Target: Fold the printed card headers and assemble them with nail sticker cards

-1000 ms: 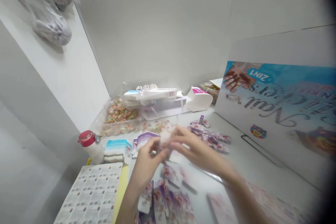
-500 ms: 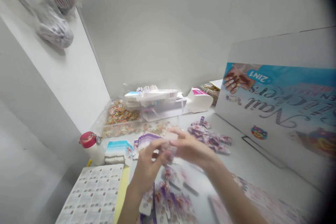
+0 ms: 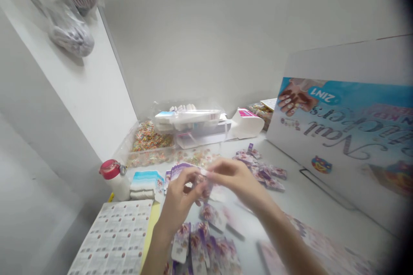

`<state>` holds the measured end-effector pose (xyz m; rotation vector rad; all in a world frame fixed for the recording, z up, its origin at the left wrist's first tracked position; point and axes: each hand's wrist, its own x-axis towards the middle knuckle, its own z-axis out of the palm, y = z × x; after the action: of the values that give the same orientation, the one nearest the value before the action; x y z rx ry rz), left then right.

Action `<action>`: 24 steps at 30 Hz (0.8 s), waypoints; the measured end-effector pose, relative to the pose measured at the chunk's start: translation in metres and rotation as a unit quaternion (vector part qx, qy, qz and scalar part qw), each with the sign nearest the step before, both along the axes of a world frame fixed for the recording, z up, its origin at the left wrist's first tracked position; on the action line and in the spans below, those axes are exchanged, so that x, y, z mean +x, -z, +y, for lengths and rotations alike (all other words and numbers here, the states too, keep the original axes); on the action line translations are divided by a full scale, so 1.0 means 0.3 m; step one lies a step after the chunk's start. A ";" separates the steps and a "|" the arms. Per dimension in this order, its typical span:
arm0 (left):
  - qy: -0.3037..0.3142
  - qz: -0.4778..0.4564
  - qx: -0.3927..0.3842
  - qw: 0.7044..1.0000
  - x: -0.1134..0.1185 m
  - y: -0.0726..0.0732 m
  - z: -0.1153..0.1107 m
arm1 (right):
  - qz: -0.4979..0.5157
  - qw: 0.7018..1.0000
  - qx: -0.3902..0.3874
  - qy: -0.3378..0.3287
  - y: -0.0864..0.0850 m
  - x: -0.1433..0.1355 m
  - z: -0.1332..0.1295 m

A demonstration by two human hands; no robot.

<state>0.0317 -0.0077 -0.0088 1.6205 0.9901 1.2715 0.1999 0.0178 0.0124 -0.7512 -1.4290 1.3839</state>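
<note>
My left hand [image 3: 180, 194] is closed round a small pink-and-purple printed box [image 3: 205, 190], held upright above the table. At the box's top edge, the fingertips of my right hand [image 3: 237, 177] are pinched together on its whitish end. Fingers hide much of the box, and it is slightly blurred. Below my hands lie several similar flat printed cartons [image 3: 211, 249], partly overlapping. A fanned stack of purple-edged cartons [image 3: 179, 171] sits just behind my left hand. More small boxes [image 3: 258, 166] are heaped to the right of my right hand.
On the left are a sheet of printed labels [image 3: 112, 236], a red-capped bottle [image 3: 114, 178] and blue-and-white packets [image 3: 144, 184]. A clear tray of colourful beads [image 3: 150, 139] and plastic containers [image 3: 193, 120] stand along the wall. A large nail-sticker box [image 3: 338, 137] blocks the right side.
My right hand has closed from spread fingers to a pinch at the top of the box. My left hand still holds the box. The view has shifted slightly.
</note>
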 end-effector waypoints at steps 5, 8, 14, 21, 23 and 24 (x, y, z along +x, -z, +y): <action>-0.019 -0.013 -0.012 1.000 0.009 -0.005 -0.015 | 0.001 0.999 0.028 -0.034 -0.005 0.018 -0.006; -0.036 -0.005 0.002 0.999 0.014 -0.009 -0.011 | -0.056 0.995 0.075 -0.040 -0.009 0.026 -0.008; -0.037 0.055 -0.031 0.997 0.026 0.023 0.018 | -0.124 0.990 0.056 -0.040 0.054 0.063 0.091; -0.083 0.144 -0.083 0.983 -0.003 0.043 0.037 | -0.320 0.895 -0.005 0.311 0.293 0.309 0.352; -0.088 0.148 -0.086 0.981 -0.014 0.042 0.043 | -0.359 0.858 -0.016 0.368 0.337 0.379 0.381; -0.089 0.152 -0.088 0.980 -0.018 0.042 0.045 | -0.380 0.842 -0.019 0.383 0.351 0.407 0.387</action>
<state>0.0264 0.0059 -0.0214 1.6457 1.4235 1.0333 0.3221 0.1339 -0.0929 -1.7974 -1.3926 0.4715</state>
